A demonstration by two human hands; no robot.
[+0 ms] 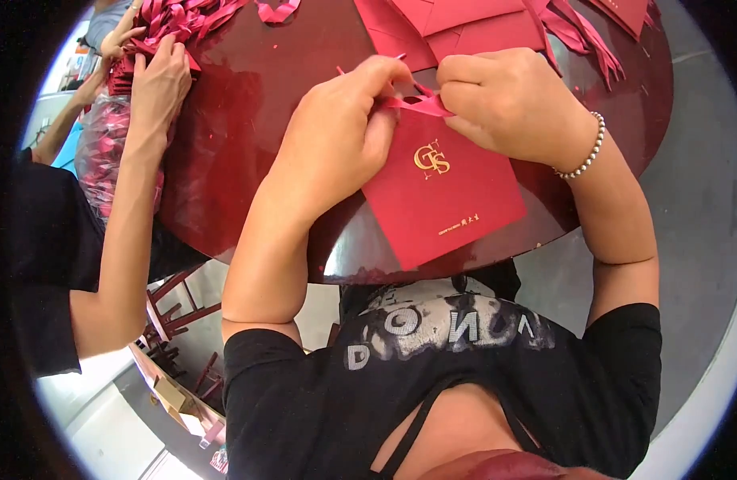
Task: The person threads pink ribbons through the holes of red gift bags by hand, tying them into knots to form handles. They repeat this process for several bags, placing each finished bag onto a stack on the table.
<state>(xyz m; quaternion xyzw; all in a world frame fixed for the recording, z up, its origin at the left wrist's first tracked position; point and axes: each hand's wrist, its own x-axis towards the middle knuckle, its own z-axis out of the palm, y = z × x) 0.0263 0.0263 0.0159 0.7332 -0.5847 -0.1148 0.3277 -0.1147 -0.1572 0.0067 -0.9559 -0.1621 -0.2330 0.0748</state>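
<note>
A red paper gift bag (464, 188) with gold lettering lies flat at the table's near edge, its top turned away from me. Pink-red ribbon (420, 104) runs across its top edge between my two hands. My left hand (348, 120) is at the bag's upper left, thumb and fingers pinched on the ribbon. At the upper right, my right hand (504, 100) is curled closed with the ribbon's other side in its fingers; a beaded bracelet circles that wrist. My fingers partly hide the bag's top and the ribbon ends.
The round dark-red table (248, 120) carries more red bags (472, 24) at the far side and loose ribbons (584, 40) at right. At left, a co-worker's hand (164, 76) rests on stacked red bags beside a ribbon heap (180, 20) and a plastic-wrapped bundle (104, 160).
</note>
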